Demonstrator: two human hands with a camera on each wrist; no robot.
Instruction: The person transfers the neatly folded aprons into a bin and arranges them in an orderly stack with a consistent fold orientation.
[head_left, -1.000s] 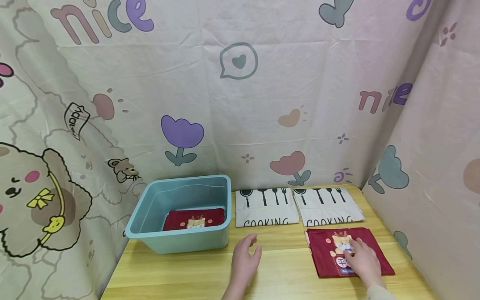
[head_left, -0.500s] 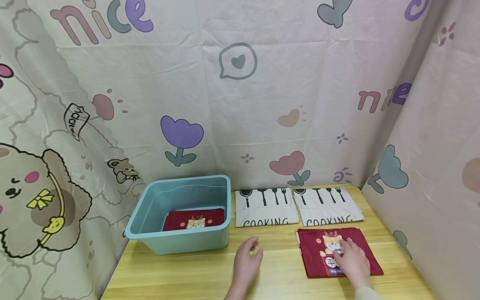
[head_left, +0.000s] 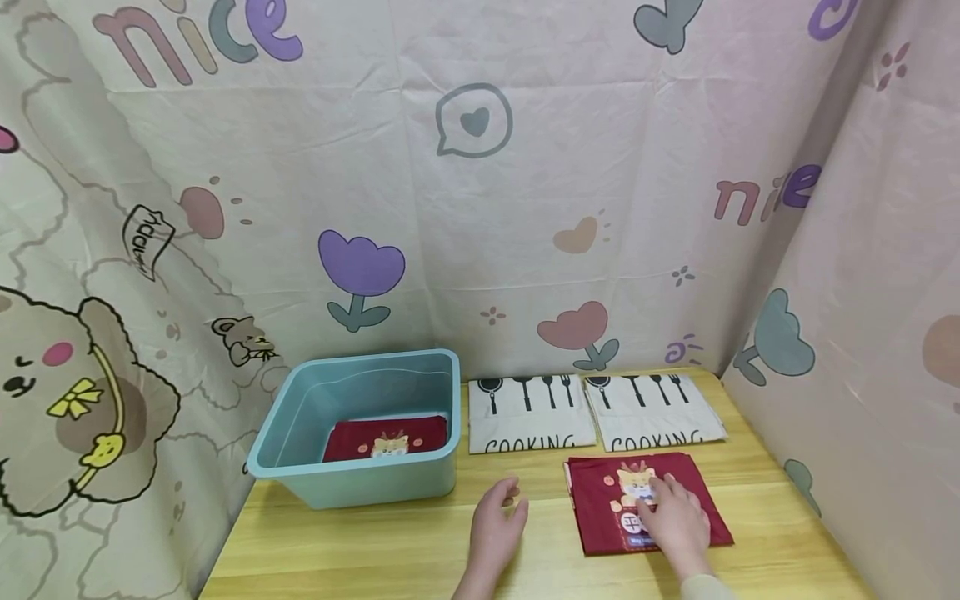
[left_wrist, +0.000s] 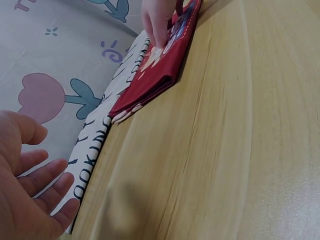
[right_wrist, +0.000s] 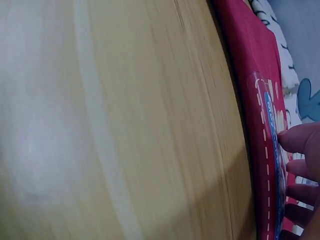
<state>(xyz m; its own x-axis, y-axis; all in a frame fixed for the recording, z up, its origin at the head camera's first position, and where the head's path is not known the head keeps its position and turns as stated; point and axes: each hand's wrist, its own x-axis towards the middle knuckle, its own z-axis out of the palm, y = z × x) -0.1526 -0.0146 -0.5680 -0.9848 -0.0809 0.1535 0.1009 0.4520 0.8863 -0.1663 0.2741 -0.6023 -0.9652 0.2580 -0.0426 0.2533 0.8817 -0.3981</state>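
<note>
On the worktop [head_left: 360, 554] I see the tub [head_left: 363, 486] unmoved, left of and beyond the left hand [head_left: 495, 531]. The red cloth [head_left: 596, 504] has slid nearer it, under the right hand [head_left: 677, 521], whose loose fingers rest without gripping; the left is relaxed, holding nothing.

right sleeve [head_left: 707, 588]: pale beige, ending near wrist | left wrist [head_left: 480, 575]: bare | hands [head_left: 678, 523]: bare
</note>
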